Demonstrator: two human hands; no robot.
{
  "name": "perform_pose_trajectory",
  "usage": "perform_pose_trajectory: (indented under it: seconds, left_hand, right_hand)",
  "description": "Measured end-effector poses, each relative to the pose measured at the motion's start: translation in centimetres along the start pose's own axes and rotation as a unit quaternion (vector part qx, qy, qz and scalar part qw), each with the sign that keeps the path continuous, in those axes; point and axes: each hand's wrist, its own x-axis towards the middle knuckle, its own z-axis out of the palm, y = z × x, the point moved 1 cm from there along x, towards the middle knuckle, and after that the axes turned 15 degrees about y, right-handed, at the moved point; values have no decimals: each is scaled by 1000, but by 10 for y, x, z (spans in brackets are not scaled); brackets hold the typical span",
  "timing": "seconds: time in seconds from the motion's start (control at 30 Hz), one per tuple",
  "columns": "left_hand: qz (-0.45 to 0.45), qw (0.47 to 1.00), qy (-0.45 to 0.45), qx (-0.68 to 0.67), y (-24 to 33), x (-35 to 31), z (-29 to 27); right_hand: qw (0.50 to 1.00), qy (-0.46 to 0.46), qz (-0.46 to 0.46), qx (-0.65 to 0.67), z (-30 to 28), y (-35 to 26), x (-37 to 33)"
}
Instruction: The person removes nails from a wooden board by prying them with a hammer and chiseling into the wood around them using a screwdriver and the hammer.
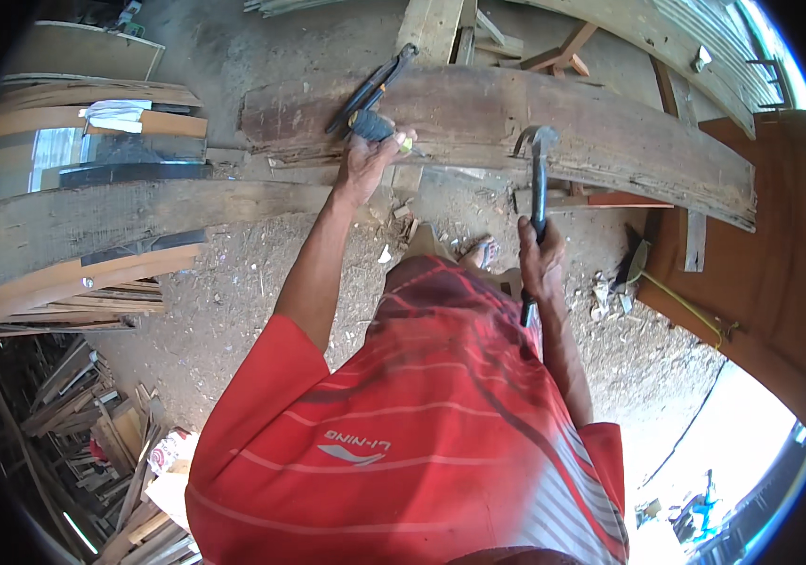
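We have the hammer (540, 179) clasped in our right hand (542, 259), its long axis pointing away from us — head beyond the grip, overlapping the near edge of the plank (610, 132) lying crosswise ahead. Left of that grip, our left hand (362, 169) grasps a dark roll (371, 125) — a long dark tool (372, 89) just beyond.

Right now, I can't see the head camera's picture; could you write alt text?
A person in a red shirt holds a claw hammer in the right grip and a dark cylindrical object in the left grip, beside a long weathered plank where a black tool lies.
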Motion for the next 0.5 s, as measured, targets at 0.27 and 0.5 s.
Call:
perform_pose_trajectory:
  seconds: [0.27, 0.5]
  left_hand:
    - [197, 977, 0, 83, -15, 3, 24]
    - [110, 993, -27, 44, 0, 2, 11]
  right_hand:
    - [996, 58, 75, -1, 2, 21, -14]
    - [998, 56, 36, 22, 13, -47, -25]
